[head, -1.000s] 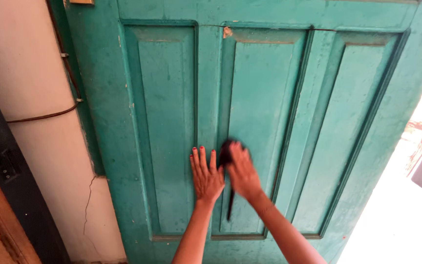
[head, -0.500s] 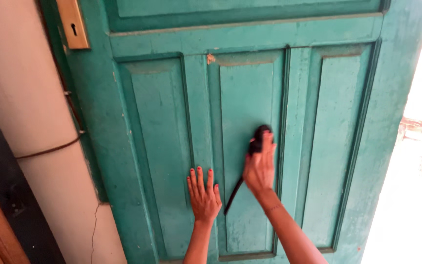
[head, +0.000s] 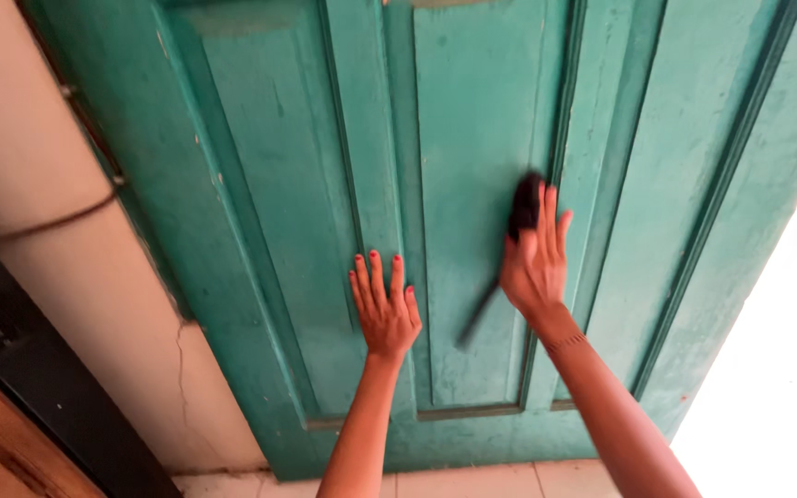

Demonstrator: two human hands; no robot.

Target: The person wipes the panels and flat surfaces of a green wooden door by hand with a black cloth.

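Against the green door, my right hand, fingers curled round a black brush, has swept from the middle panel's centre to its right edge, while my left hand stays flat, fingers spread, on the stile beside it.

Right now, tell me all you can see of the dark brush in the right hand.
The brush is black, blurred, with a bushy head and a thin handle slanting down-left. The right hand presses it against the middle panel of the green door, near the panel's right edge. Fingers cover much of its middle; its material is unclear.
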